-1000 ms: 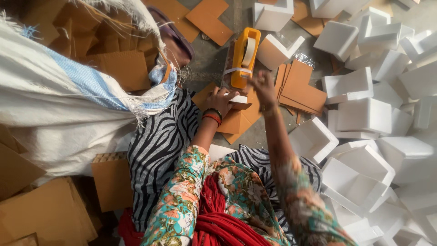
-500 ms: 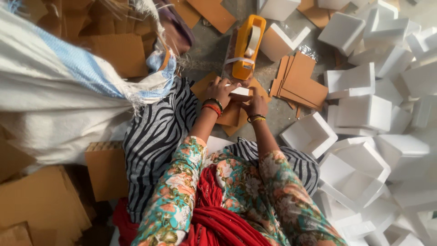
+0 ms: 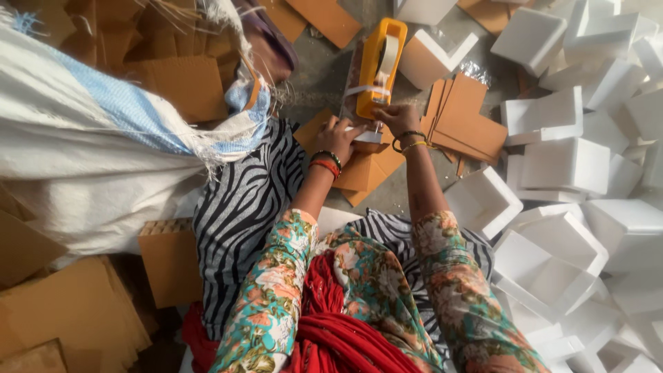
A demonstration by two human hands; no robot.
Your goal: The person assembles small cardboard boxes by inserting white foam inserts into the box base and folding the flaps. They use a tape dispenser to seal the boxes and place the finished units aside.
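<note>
**Both hands down on the small white piece under the tape dispenser**

Left hand is pressed onto a small white piece, fingers curled over its near edge and gripping it. Right hand sits just beside, fingers bent and pinching at the foot of the orange tape dispenser, which stands upright on the concrete floor with a strip of tape running down its front. The white piece lies touching the dispenser's base, on top of brown cardboard sheets. More cardboard L-pieces fan out just right of the hands. White foam corner blocks crowd the right side. A woven white sack stuffed with cardboard fills the left.
</note>
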